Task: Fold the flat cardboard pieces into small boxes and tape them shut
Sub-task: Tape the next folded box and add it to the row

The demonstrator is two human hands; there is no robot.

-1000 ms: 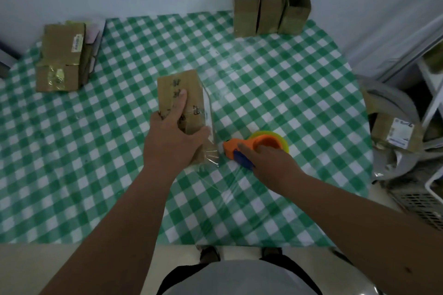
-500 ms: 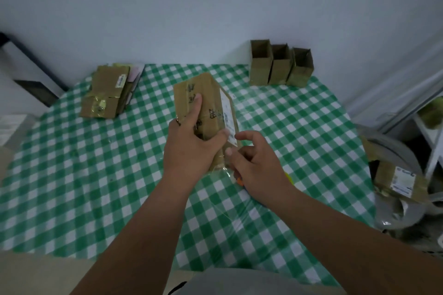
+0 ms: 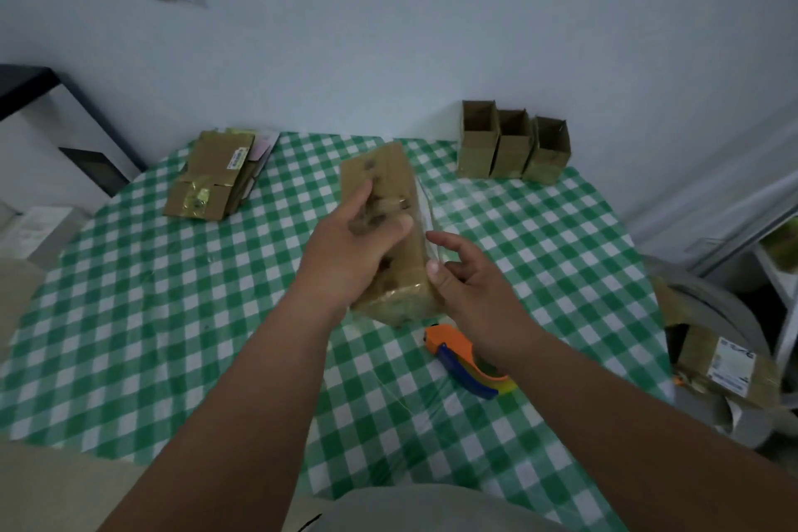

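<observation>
Box [image 3: 391, 203] lifted higher; left hand [image 3: 349, 246] grips it, right hand [image 3: 468, 285] open beside near edge.

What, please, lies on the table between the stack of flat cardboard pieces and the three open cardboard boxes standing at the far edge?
In the head view, only bare green-checked tablecloth on the table; the raised taped box overlaps that stretch in the picture.

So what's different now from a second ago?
The right hand has let go of the orange tape dispenser, which now lies on the table, and moved to the box's taped end. The left hand has lifted the box while still gripping it. Three open boxes and the flat stack are unmoved.
</observation>
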